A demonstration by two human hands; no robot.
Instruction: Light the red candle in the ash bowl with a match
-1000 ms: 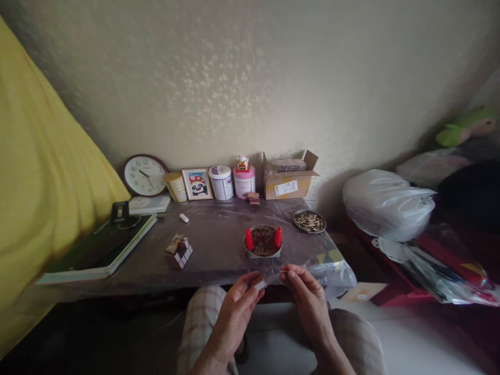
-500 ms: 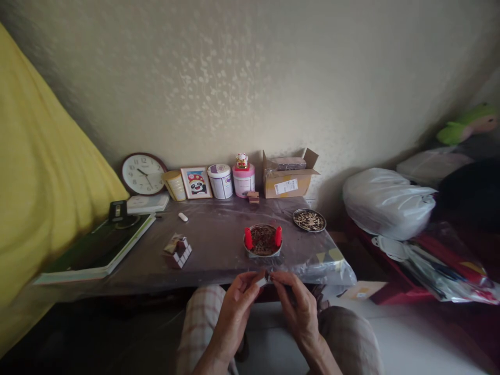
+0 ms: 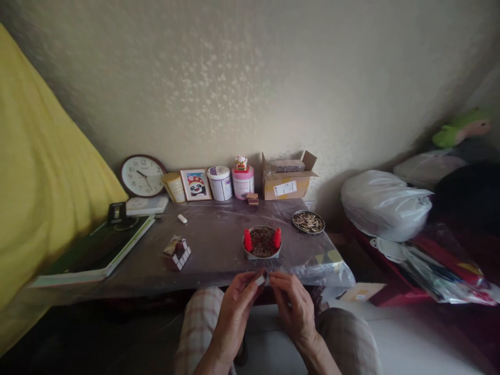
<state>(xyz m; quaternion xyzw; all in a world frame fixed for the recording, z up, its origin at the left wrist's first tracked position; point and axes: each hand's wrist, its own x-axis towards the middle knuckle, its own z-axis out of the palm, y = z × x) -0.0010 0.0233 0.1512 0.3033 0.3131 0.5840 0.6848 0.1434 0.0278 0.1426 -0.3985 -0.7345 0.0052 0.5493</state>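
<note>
My left hand [image 3: 236,304] is closed round a small matchbox [image 3: 261,279] held just in front of the table's near edge. My right hand [image 3: 294,302] pinches a thin matchstick, its fingertips touching the end of the box. Both hands hover above my lap in checked trousers. Just beyond them on the table [image 3: 219,245] sits a round dish [image 3: 262,242] of dark bits with two red handles. Further right is a metal plate [image 3: 308,222] piled with matchsticks.
A stack of small boxes [image 3: 177,252] lies left of the dish. Along the wall stand a clock [image 3: 142,175], a picture frame [image 3: 196,184], two tins and a cardboard box [image 3: 286,177]. A book [image 3: 96,252] lies left; bags [image 3: 385,203] lie right.
My right hand moved left from beside the box until its fingertips met the matchbox end. The left hand stayed almost still with the box.
</note>
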